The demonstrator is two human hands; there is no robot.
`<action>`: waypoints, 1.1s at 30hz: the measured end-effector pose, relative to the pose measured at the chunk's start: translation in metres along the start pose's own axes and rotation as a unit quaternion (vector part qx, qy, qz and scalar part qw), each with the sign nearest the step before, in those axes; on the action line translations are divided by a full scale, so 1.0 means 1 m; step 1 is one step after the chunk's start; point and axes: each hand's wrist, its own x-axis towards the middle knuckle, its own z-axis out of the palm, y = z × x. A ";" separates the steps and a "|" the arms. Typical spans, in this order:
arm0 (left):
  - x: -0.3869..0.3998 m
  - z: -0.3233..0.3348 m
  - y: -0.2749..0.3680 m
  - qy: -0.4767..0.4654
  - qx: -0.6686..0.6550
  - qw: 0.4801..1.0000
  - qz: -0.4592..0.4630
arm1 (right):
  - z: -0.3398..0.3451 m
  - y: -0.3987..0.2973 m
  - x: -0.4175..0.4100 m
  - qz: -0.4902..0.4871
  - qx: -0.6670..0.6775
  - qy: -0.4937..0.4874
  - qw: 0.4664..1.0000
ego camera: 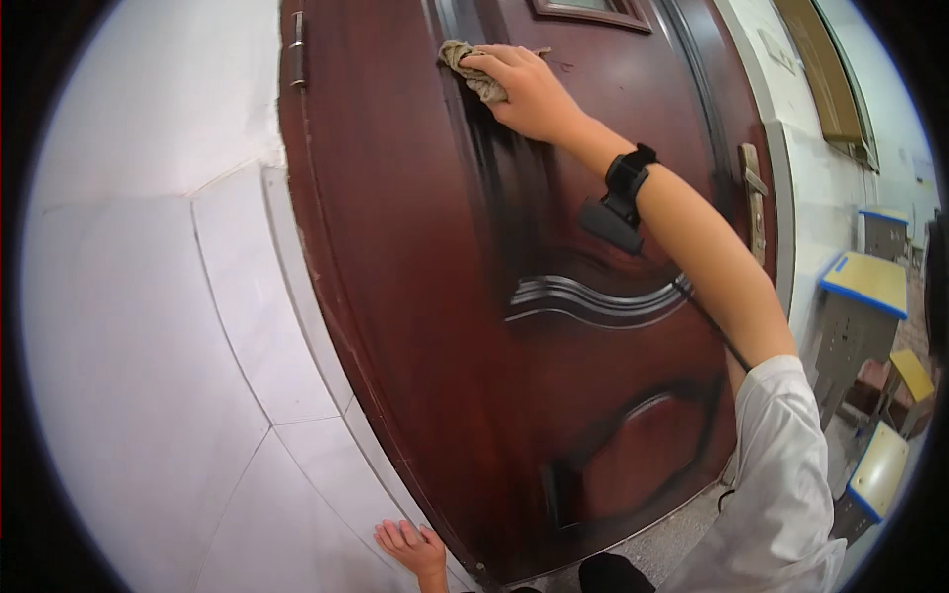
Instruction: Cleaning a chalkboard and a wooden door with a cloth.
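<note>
My right hand (535, 93) presses a crumpled grey-brown cloth (488, 83) against a dark red-brown door (415, 244). The cloth lies on the dark vertical moulding (489, 159) of the door's upper part, bunched under my fingers. A black strap with a small device (619, 200) sits around my right wrist, and a cable runs from it along the forearm. Low in the view, my left hand (412, 547) has its fingers spread and holds nothing. It is beside the white tiled wall (296, 482) near the door's hinge side; whether it touches the tile cannot be told.
A metal hinge (297, 50) is at the door's upper left, and a handle plate (754, 200) at its right. Beyond stand school desks (866, 285) with blue-edged tops and a chair (881, 471). Speckled floor (660, 545) shows below the door.
</note>
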 end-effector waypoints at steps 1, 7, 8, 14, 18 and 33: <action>0.002 -0.001 0.001 0.005 -0.005 1.000 0.003 | -0.011 0.008 -0.007 0.007 -0.006 -0.003 1.000; 0.006 -0.001 0.007 0.017 0.001 1.000 -0.001 | -0.099 0.098 -0.123 0.328 -0.222 0.068 0.916; 0.005 -0.001 0.007 0.025 0.007 1.000 0.001 | -0.115 0.107 -0.149 0.387 -0.245 0.049 0.888; 0.010 -0.001 0.009 0.021 0.007 1.000 0.001 | -0.166 0.127 -0.251 0.538 -0.289 -0.009 0.792; 0.009 -0.002 0.007 0.023 0.007 1.000 -0.016 | -0.136 0.108 -0.227 0.449 -0.315 0.039 0.835; 0.011 -0.006 0.011 -0.004 0.004 1.000 -0.025 | -0.080 -0.081 -0.145 0.079 -0.065 -0.090 0.991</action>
